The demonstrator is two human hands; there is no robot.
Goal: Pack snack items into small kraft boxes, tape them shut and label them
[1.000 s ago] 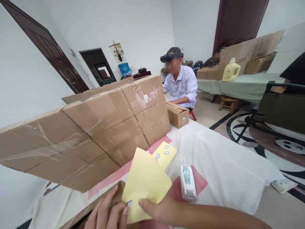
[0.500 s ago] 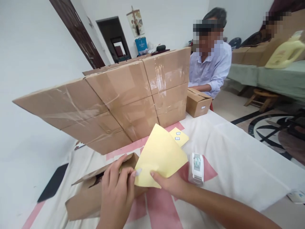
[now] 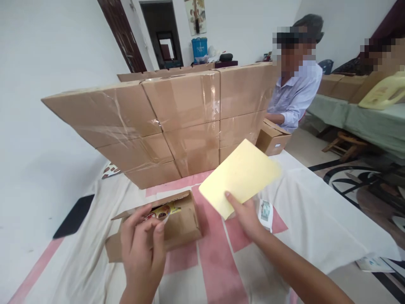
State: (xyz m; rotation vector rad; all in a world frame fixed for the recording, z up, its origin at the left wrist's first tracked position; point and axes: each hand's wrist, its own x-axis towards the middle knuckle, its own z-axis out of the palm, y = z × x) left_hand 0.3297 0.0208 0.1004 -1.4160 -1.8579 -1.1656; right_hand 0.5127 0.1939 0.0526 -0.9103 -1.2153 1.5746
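Observation:
My right hand [image 3: 248, 215] grips the lower edge of a plain yellow backing sheet [image 3: 242, 177], thumb on top. My left hand [image 3: 142, 240] pinches a small whitish sticker [image 3: 166, 217] between thumb and forefinger. It is raised in front of an open cardboard box [image 3: 186, 223] lying on the table. Inside that box a yellow printed package [image 3: 171, 209] shows beneath the lifted flap. To the right of my right hand is a white label device [image 3: 265, 213] with a greenish window, partly covered by my wrist.
A wall of taped cartons [image 3: 190, 105] stands along the far side of the table. Behind the table's right corner a person [image 3: 294, 93] sits at a smaller labelled box [image 3: 274, 139]. A black flat object [image 3: 74, 215] lies at the left. The tablecloth [image 3: 325, 223] is white and pink.
My left hand has drawn away from the yellow sheet with the sticker, moving left. My right hand has carried the sheet up and right. The view has shifted.

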